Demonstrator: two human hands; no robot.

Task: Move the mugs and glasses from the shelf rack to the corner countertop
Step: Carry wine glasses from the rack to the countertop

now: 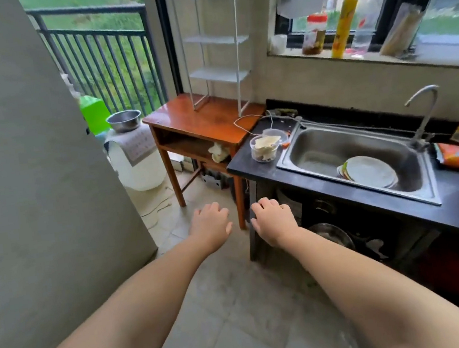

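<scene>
A white wire shelf rack (213, 41) stands on a brown wooden table (201, 122) by the balcony door; the shelves I see hold nothing. The black countertop (245, 159) begins right of that table, and its near corner carries a clear glass (262, 148) stuffed with pale scraps and a second clear cup behind it. My left hand (210, 225) and my right hand (273, 220) hover side by side, palms down, over the floor in front of the table leg. Both hold nothing, fingers loosely apart. No mugs show on the rack.
A steel sink (320, 148) with stacked plates (369, 171) and a tap (422, 109) sits in the counter. Bottles and jars line the windowsill (438, 51). A grey fridge side (34, 169) fills the left. A white barrel (137, 162) with a steel bowl stands near the railing.
</scene>
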